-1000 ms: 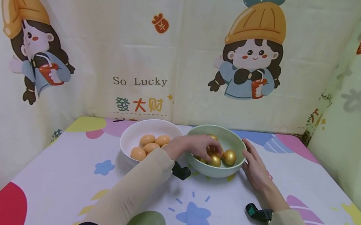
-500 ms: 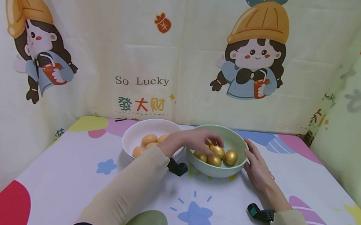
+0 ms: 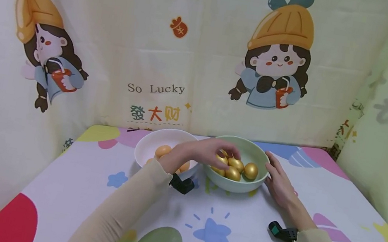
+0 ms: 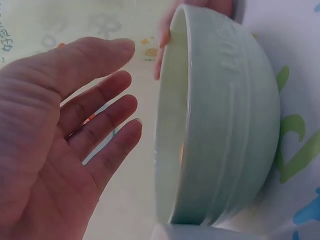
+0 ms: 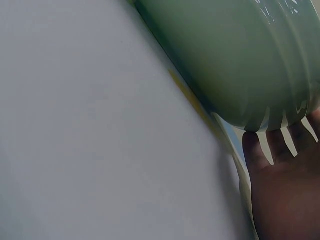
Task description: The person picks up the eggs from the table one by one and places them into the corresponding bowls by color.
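Note:
Over the left side of the pale green bowl (image 3: pixel 233 186), my left hand (image 3: pixel 208 150) hovers with nothing in it. In the left wrist view its thumb and fingers are apart, clear of the bowl's rim (image 4: pixel 188 100). Several golden eggs (image 3: pixel 251 171) lie inside the green bowl, partly hidden by that hand. My right hand (image 3: pixel 279 188) rests its fingers against the bowl's right side. In the right wrist view those fairly straight fingers (image 5: pixel 257 150) touch the green outer wall (image 5: pixel 225 60).
A white bowl (image 3: pixel 143 147) with several brown eggs (image 3: pixel 163 151) stands left of the green one, close beside it; my left forearm covers part of it. A patterned cloth (image 3: pixel 239 224) covers the table. A printed curtain (image 3: pixel 208 77) hangs behind.
My left hand has risen out of the golden eggs and shifted slightly left, its fingers loosened, so more of the golden eggs show. The right hand stays against the green bowl.

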The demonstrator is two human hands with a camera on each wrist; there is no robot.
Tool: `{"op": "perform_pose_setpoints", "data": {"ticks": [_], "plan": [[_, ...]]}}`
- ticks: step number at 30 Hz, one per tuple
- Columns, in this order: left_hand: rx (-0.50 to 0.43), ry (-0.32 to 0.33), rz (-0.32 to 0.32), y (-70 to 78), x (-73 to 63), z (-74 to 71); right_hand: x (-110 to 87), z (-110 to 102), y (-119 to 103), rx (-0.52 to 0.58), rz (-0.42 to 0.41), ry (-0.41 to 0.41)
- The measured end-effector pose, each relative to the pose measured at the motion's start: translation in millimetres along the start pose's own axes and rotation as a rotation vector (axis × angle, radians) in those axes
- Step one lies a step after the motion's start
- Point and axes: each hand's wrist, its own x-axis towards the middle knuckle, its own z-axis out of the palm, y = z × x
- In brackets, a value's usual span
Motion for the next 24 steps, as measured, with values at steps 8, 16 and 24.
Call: {"op": "perform_pose_setpoints", "data": {"ticks": [8, 16, 24], "plan": [[0.045, 0.037, 0.024, 10.7, -25.8, 4.6, -2.0, -4, -3, -0.002, 0.001, 0.003], [0.183, 0.119, 0.1, 19.6, -55.0, 10.5, -2.7, -6, -1, 0.004, 0.004, -0.007], [0.23, 0.311, 0.153, 21.9, -92.7, 23.0, -1.0, -7, -3, 0.01, 0.008, -0.005]]}}
